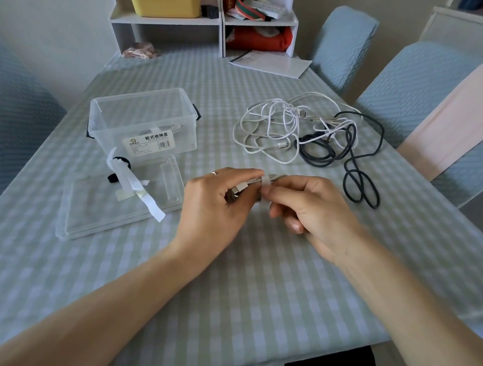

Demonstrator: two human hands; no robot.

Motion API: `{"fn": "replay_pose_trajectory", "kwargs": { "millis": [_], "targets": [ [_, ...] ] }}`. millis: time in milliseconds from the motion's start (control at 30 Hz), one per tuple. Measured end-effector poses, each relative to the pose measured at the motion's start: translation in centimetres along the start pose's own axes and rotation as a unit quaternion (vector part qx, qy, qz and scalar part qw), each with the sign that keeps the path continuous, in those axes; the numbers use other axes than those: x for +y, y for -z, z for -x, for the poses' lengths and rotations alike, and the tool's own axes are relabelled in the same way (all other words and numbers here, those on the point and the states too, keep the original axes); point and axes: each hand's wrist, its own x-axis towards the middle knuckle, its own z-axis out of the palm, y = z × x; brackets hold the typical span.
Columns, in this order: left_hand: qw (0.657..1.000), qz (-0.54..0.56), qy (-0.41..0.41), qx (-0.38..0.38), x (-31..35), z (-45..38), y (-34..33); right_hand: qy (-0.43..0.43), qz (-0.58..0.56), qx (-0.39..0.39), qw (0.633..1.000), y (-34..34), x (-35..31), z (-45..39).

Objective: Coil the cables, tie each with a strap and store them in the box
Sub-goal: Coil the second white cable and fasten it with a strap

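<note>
My left hand (216, 201) grips a coiled grey cable (242, 187) above the middle of the table, its USB plug showing by the thumb. My right hand (307, 204) pinches a white strap (265, 182) that is wrapped around that coil. The clear plastic box (144, 124) stands open at the left, and a strapped white cable can be seen through its wall. Its lid (93, 204) lies flat in front of it, with white straps (138, 190) and a black strap (112, 177) on top. A tangle of white cables (273, 123) and dark cables (355, 157) lies at the right.
The table wears a checked green cloth (241, 283). A white shelf unit (209, 19) with a yellow bin stands at the far end, with papers (272, 63) beside it. Blue covered chairs (410, 85) line the right side and another one the left.
</note>
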Motion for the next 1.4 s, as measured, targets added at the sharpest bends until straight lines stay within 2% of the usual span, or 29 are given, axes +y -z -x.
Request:
{"fn": "replay_pose_trajectory", "kwargs": {
  "millis": [167, 433, 600, 800, 933, 1167, 1400],
  "targets": [
    [1.000, -0.006, 0.000, 0.002, -0.4, 0.1, 0.3, -0.008, 0.027, -0.020, 0.999, 0.1, -0.1, 0.0],
    [1.000, -0.002, 0.004, -0.016, 0.2, -0.1, 0.1, 0.004, -0.025, -0.018, 1.000, 0.1, 0.1, 0.1],
    [0.998, 0.035, 0.038, -0.020, 0.3, -0.2, 0.3, 0.008, -0.033, 0.007, 0.999, 0.0, 0.2, 0.1],
    [0.998, 0.032, 0.038, -0.026, 0.4, -0.1, 0.3, 0.034, -0.038, 0.031, 0.998, -0.1, 0.4, 0.0],
    [0.991, 0.085, 0.091, -0.043, 0.5, -0.1, 0.1, 0.054, -0.034, 0.042, 0.997, 0.1, 0.6, -0.1],
    [0.960, 0.183, 0.210, -0.025, 0.7, -0.8, 0.8, 0.031, 0.027, 0.005, 0.999, 0.0, 0.5, -0.2],
    [0.938, 0.218, 0.263, -0.057, 0.5, -0.9, 0.5, 0.043, 0.039, 0.029, 0.998, 0.1, 0.9, -0.3]
  ]
}}
